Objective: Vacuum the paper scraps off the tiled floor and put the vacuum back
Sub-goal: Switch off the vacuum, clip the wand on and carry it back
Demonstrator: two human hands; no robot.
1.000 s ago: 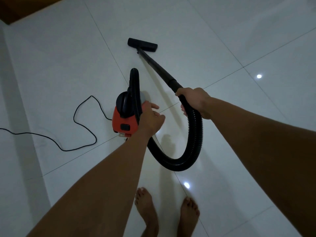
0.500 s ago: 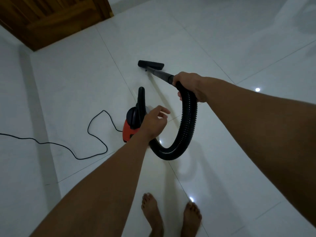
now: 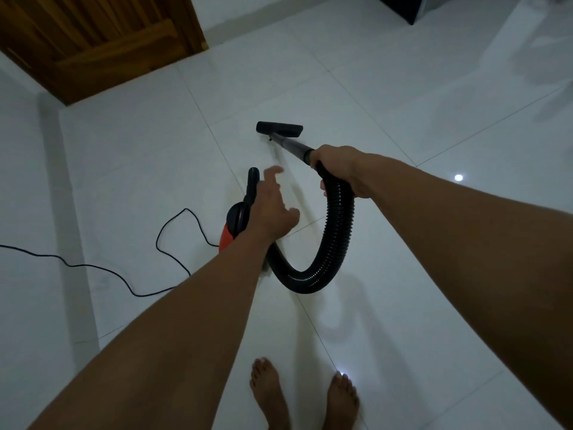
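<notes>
A small red and black vacuum (image 3: 234, 223) sits on the white tiled floor (image 3: 130, 169), mostly hidden behind my left arm. Its ribbed black hose (image 3: 336, 240) loops down and up to a rigid tube ending in a flat black floor nozzle (image 3: 279, 129) resting on the tiles. My right hand (image 3: 339, 167) is shut on the hose where it meets the tube. My left hand (image 3: 273, 209) hovers over the vacuum body with fingers spread, holding nothing. No paper scraps show on the floor.
The black power cord (image 3: 169, 246) snakes left across the tiles to the frame's edge. A wooden door (image 3: 93, 41) stands at top left beside a white wall (image 3: 28, 212). A dark object (image 3: 406, 9) sits at top right. My bare feet (image 3: 304, 395) are at the bottom.
My left hand let go of the vacuum body and rose with fingers spreading. My right hand moved up along the hose toward the tube. The view tilted up, revealing the door.
</notes>
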